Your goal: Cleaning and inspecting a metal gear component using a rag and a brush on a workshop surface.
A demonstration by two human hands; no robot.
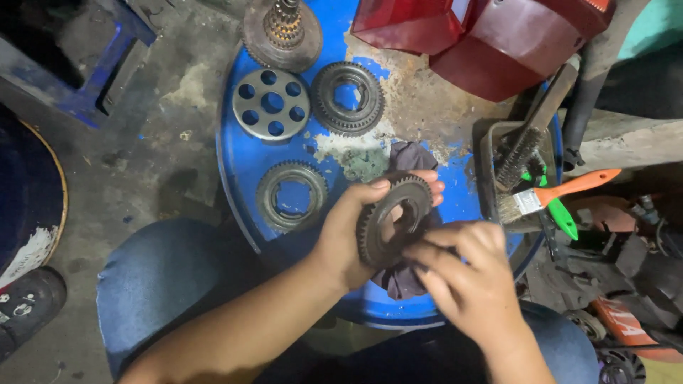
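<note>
Over the blue drum (245, 160), near its 5 o'clock edge, the left hand (348, 235) grips a dark gear (393, 217) by the rim, thumb on the top teeth and fingertips showing past the far side. The gear stands tilted, its open bore facing the camera. The right hand (466, 281), at 4 o'clock from the gear, presses a dark rag (402, 277) against the gear's lower edge with its fingers closed on the cloth; more of the rag shows behind the gear at 12 o'clock.

On the drum top lie three more parts: a toothed ring (292, 197) at 9 o'clock from the held gear, a grey disc (272, 104) with round holes at 11 o'clock, and a second ring gear (348, 97) just beside the disc. A shaft (283, 32) with a flange stands at the drum's far edge. At 2 o'clock a tray (487, 171) holds a wire brush (526, 142) and a paintbrush (558, 192) with an orange handle. Red plastic covers (491, 35) lie at the far right. The person's knees in blue jeans (163, 277) flank the drum.
</note>
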